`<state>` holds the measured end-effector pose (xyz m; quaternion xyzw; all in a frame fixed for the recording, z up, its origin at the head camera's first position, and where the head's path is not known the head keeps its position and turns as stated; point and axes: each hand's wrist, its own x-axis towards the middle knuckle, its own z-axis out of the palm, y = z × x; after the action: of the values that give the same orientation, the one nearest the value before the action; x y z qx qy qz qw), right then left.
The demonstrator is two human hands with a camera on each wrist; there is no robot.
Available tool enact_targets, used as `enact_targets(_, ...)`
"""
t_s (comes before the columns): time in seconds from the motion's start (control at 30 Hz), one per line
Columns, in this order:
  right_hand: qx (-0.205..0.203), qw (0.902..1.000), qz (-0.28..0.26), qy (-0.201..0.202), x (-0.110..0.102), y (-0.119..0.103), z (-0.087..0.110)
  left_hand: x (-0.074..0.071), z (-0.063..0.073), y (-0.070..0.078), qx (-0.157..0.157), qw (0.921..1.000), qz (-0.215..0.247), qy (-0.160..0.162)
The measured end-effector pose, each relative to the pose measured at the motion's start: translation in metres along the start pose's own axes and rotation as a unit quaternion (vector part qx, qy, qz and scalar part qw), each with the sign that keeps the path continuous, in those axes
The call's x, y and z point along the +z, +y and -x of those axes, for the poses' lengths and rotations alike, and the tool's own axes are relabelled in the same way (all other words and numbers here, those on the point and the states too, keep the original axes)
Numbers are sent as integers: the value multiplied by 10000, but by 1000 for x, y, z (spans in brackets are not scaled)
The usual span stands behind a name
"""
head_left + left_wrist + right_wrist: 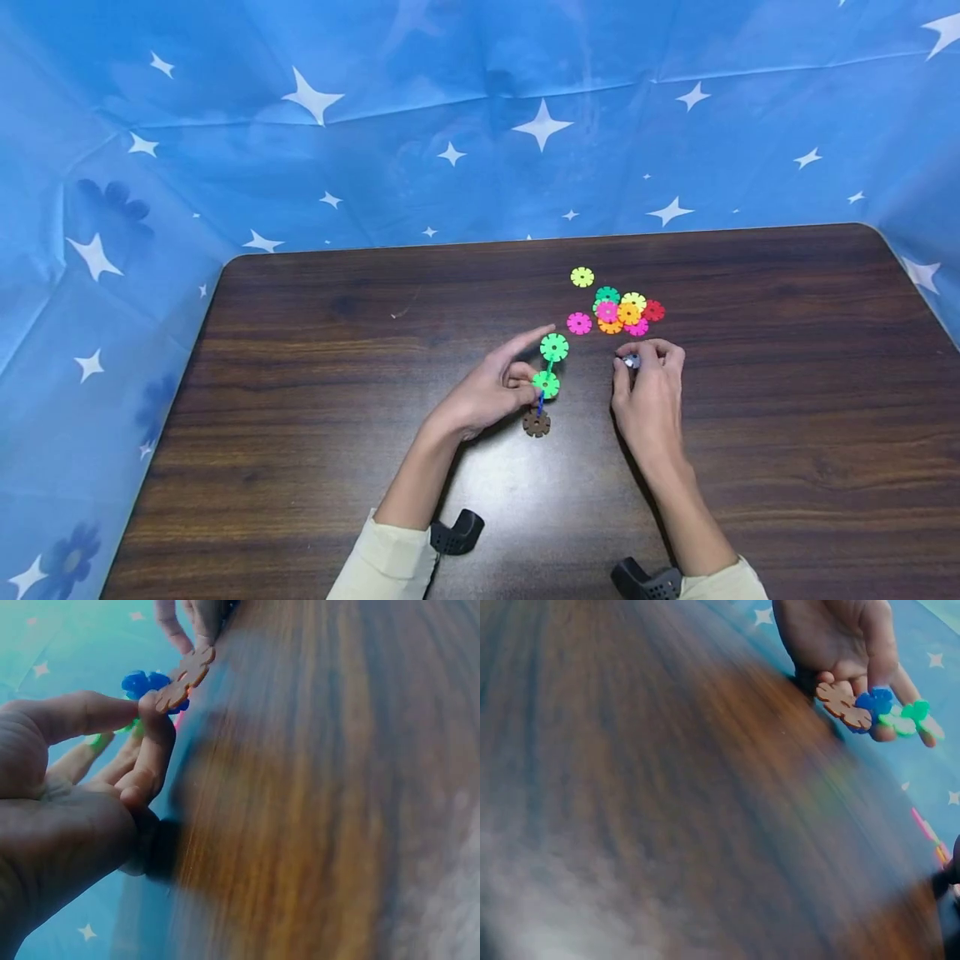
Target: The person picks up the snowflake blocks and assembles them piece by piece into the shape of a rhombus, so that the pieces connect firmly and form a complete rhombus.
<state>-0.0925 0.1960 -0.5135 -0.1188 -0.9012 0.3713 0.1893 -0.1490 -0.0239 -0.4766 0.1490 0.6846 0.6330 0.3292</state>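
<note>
My left hand [487, 396] pinches a short chain of interlocked notched plastic discs. Two bright green discs [554, 347] face up in it, joined by a darker green one on edge. Beyond them come a blue disc [874, 700] and a brown disc [536, 424] at the near end. In the left wrist view, the thumb and a finger meet close to the blue and brown discs. Over to the right, my right hand [654, 404] holds a small greyish disc [632, 361] between thumb and fingers, partly covered by them. The two hands are apart, just above the table.
Loose notched discs lie in an overlapping pile beyond the hands, with an orange one [629, 313] on top and a red one [654, 310] at its right. A pink disc [579, 323] and a yellow disc [582, 277] lie separately. Blue star-printed cloth [480, 167] hangs behind the wooden table [337, 350].
</note>
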Motion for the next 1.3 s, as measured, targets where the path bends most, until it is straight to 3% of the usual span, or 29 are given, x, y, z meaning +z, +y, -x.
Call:
enact_targets(0.13, -59, 9991, 319, -272, -2, 1, 0, 0, -1, 0, -22, 9999, 47, -109)
enact_targets(0.23, -262, 9989, 292, -262, -2, 2, 0, -2, -1, 0, -90, 9998, 5, -173)
enact_targets(0.33, -448, 9985, -329, -33, -1, 3, 0, -4, -1, 0, -117, 9996, -113, -214)
enact_targets(0.43, -734, 9900, -1202, 40, 2, 3, 0, -5, -1, 0, -98, 9997, -67, -232)
enact_targets(0.53, -998, 9750, -1972, -234, 4, 1, 1, -3, -3, 1, -71, 9998, 83, -172)
enact_targets(0.67, -1103, 9610, -2478, -538, 6, -1, 3, 4, -5, 2, -45, 9997, 118, 189)
enact_targets(0.8, -1111, 9588, -2550, -570, 6, -4, 4, 10, -6, 4, -53, 9987, 62, 511)
enact_targets(1.07, -1333, 9586, -2461, -530, 9, -3, 5, 11, -5, 3, -128, 9975, -203, 660)
enact_targets(1.3, -1327, 9604, -2409, -446, 8, -4, 6, 13, -5, 3, -190, 9975, -142, 662)
